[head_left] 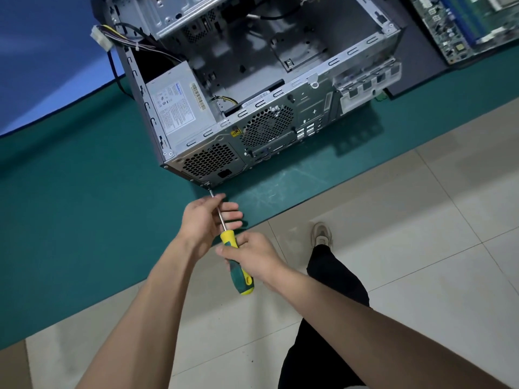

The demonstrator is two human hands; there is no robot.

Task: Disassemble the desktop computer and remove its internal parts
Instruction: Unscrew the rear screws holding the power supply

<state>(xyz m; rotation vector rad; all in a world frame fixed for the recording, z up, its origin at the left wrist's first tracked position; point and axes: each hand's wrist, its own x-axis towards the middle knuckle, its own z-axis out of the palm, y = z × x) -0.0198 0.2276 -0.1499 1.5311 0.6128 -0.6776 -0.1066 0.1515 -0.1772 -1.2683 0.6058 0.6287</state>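
— Where's the case and how does it lie?

— I see the desktop computer case on its side on the green counter, open side up, long axis running from near-left to far-right, rear panel toward me. It's bare grey metal with honeycomb vents; the power supply sits in the near-left corner.

— And the tool?

— My right hand grips the yellow-green handle of the screwdriver. Its shaft points up-left, tip at a screw on the rear panel's lower corner. My left hand pinches the shaft, steadying it.

— Anything else?

— A circuit board lies far right, well apart from the case.
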